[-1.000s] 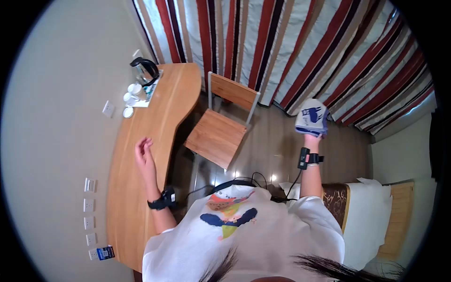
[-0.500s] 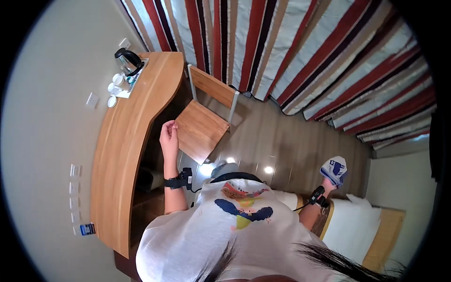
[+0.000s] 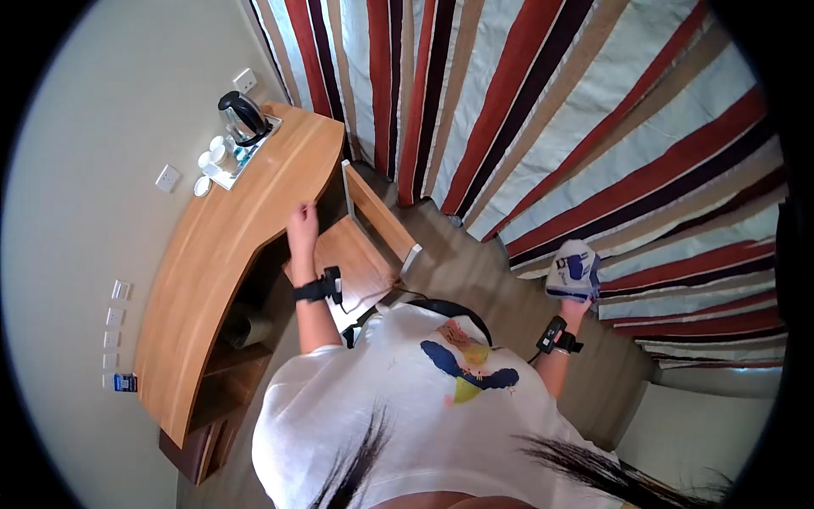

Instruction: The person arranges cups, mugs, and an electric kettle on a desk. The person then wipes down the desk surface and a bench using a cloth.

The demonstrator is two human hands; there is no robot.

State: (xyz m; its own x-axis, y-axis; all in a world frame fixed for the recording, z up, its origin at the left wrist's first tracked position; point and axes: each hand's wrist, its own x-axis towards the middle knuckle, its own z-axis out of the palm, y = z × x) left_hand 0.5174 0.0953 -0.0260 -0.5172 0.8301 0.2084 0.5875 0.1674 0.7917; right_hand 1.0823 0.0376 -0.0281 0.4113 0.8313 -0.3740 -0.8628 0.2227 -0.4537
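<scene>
A folded white cloth with blue and purple print [image 3: 572, 270] is in my right hand [image 3: 578, 307], out over the floor in front of the striped curtain. My fingers close on its lower edge and are partly hidden by it. My left hand [image 3: 303, 227] hangs in the air between the desk edge and the wooden chair, with its fingers curled in; nothing shows in them. Both wrists carry black strapped devices with cables.
The curved wooden desk [image 3: 229, 233] runs along the left wall. At its far end are a kettle [image 3: 243, 117] and white cups [image 3: 220, 156] on a tray. A wooden chair [image 3: 348, 254] stands close to my body. The striped curtain [image 3: 509, 110] hangs ahead.
My body has turned and come nearer the chair and curtain. The right hand, still with the cloth, dipped and then rose again. The left hand's fingers are more curled than before.
</scene>
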